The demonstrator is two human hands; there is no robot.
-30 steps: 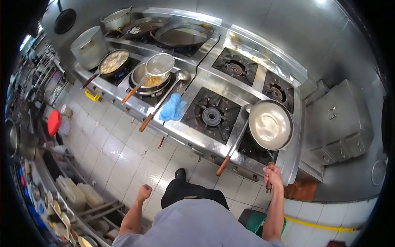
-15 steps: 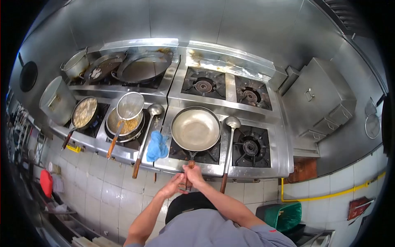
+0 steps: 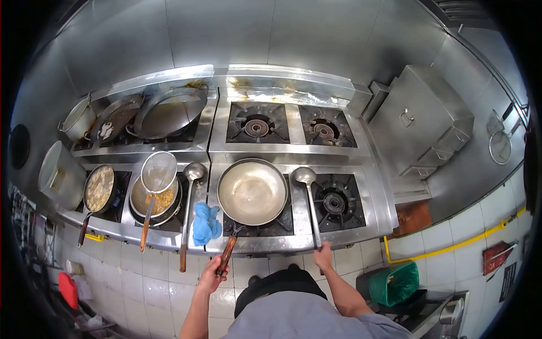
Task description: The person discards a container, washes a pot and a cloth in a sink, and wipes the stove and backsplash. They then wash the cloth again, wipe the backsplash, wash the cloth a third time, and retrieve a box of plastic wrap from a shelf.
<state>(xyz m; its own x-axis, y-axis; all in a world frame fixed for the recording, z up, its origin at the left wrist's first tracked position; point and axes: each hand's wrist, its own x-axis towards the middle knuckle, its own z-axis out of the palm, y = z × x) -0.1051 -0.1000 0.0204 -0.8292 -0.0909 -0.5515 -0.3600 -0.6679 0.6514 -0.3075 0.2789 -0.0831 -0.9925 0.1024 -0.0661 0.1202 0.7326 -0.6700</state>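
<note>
My left hand is closed round the wooden handle of the frying pan, which rests over the front burner and looks bare inside. My right hand grips the handle of the right ladle, whose bowl lies on the stove top just right of the pan. Left of the pan, a crumpled blue cloth lies on the steel edge. A second ladle is beside the cloth, its handle hanging over the front edge.
A strainer rests over a pan of yellowish food. Further left are a pan of pale food and a tall pot. Two woks stand behind. A green bin is on the floor at right.
My right hand has left the pan handle and moved right to the ladle handle. My left hand has taken hold of the pan handle. The camera view has shifted.
</note>
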